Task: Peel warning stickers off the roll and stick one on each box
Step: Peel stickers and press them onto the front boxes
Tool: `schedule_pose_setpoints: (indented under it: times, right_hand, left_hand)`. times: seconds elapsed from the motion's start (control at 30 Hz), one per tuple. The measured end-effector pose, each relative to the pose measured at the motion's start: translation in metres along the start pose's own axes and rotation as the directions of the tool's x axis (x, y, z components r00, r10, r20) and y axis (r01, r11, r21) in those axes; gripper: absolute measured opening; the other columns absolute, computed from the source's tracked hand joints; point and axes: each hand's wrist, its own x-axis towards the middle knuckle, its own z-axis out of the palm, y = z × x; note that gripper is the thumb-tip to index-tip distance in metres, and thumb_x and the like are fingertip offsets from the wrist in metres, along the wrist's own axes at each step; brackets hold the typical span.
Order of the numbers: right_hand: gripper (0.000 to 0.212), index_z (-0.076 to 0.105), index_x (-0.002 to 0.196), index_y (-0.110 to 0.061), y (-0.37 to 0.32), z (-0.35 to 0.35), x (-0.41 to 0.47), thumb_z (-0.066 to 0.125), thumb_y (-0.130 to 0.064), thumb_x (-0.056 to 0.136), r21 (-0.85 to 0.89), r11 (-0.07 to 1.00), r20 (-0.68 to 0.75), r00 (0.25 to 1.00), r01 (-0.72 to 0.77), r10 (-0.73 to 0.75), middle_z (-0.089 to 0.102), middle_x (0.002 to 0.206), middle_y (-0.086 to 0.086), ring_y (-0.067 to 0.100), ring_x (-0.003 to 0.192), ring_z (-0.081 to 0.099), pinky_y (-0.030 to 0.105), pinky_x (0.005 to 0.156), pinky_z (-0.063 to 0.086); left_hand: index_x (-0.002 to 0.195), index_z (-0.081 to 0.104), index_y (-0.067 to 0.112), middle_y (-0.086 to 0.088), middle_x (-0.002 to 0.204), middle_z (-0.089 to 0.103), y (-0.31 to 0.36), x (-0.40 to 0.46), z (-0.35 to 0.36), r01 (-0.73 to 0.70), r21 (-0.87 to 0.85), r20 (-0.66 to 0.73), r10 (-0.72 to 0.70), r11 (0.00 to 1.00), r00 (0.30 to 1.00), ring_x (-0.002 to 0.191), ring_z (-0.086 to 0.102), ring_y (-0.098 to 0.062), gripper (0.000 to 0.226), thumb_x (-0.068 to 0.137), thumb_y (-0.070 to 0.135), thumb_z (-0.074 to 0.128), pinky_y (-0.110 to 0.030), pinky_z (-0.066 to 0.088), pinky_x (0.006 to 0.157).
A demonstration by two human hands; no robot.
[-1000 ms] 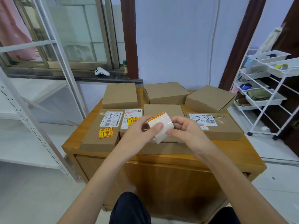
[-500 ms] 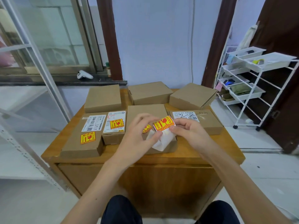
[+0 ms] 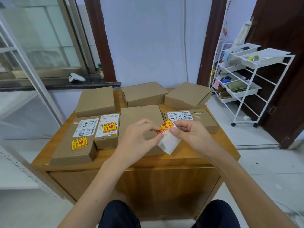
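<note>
Several brown cardboard boxes sit on a wooden cabinet (image 3: 164,163). The front-left box (image 3: 69,150) and the small box (image 3: 107,139) beside it each carry a yellow-and-red warning sticker. Over the plain middle box (image 3: 141,116), my left hand (image 3: 139,139) pinches a yellow-and-red sticker (image 3: 165,126) at its left edge. My right hand (image 3: 189,134) holds the white backing strip (image 3: 169,143) of the roll, which hangs down below the sticker. The sticker is partly lifted off the backing. The rest of the roll is hidden by my right hand.
Three plain boxes line the back row (image 3: 144,94). A box with a white shipping label (image 3: 197,119) lies front right. A white wire rack (image 3: 243,83) on wheels stands to the right. A window sill (image 3: 49,84) with a white controller is at the left.
The view has shifted down and left. The sticker has come further off the backing, which now hangs loose below my hands; both hands have moved slightly right over the middle box.
</note>
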Motion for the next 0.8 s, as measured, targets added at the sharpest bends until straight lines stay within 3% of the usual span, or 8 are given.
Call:
schedule_pose_setpoints:
  times: [0.17,0.3,0.47,0.6,0.8]
  right_hand:
    - [0.016,0.068,0.103,-0.014,0.001,-0.003,-0.001,0.060,-0.019,0.090,-0.032,0.999,0.003,1.000,0.018,-0.018,0.070,0.098,0.000,0.014,0.094,0.065,0.022,0.075,0.052]
    - [0.019,0.069,0.106,-0.010,0.003,-0.007,-0.003,0.060,-0.018,0.091,-0.051,0.998,-0.002,1.000,0.024,-0.024,0.071,0.102,0.006,0.018,0.097,0.065,0.032,0.081,0.052]
    - [0.018,0.070,0.104,-0.010,0.005,-0.017,-0.008,0.059,-0.018,0.091,-0.083,0.996,-0.011,0.999,0.036,-0.037,0.072,0.102,0.005,0.016,0.096,0.066,0.028,0.081,0.053]
    - [0.022,0.069,0.108,-0.008,0.007,-0.026,-0.012,0.059,-0.019,0.092,-0.105,0.994,-0.026,0.999,0.022,-0.025,0.071,0.106,0.004,0.013,0.099,0.065,0.026,0.082,0.054]
    - [0.024,0.068,0.112,-0.009,0.012,-0.042,-0.016,0.058,-0.018,0.092,-0.085,0.996,-0.050,0.999,-0.006,0.002,0.071,0.111,0.006,0.017,0.103,0.065,0.031,0.085,0.054]
  left_hand:
    - [0.097,0.071,0.022,0.013,0.096,0.063,0.005,0.004,0.001,0.078,-0.104,0.046,-0.074,0.991,0.996,0.092,0.057,-0.006,0.015,0.084,0.029,0.069,-0.019,0.048,0.073]
    - [0.091,0.068,0.023,0.017,0.092,0.061,0.006,0.006,0.006,0.122,-0.154,0.068,-0.113,0.980,0.991,0.091,0.055,0.000,0.009,0.083,0.027,0.070,-0.017,0.048,0.072]
    - [0.085,0.064,0.029,0.017,0.090,0.061,0.011,0.010,0.015,0.101,-0.169,0.080,-0.089,0.980,0.993,0.090,0.053,0.006,0.008,0.083,0.025,0.070,-0.008,0.045,0.067]
    - [0.085,0.064,0.032,0.015,0.092,0.062,0.013,0.015,0.026,0.070,-0.178,0.089,-0.055,0.981,0.995,0.091,0.054,0.003,0.010,0.084,0.025,0.070,-0.008,0.045,0.068]
    - [0.090,0.072,0.019,0.012,0.090,0.064,0.016,0.024,0.041,0.036,-0.211,0.077,-0.021,0.977,0.997,0.088,0.060,-0.004,0.006,0.084,0.018,0.070,-0.011,0.047,0.071]
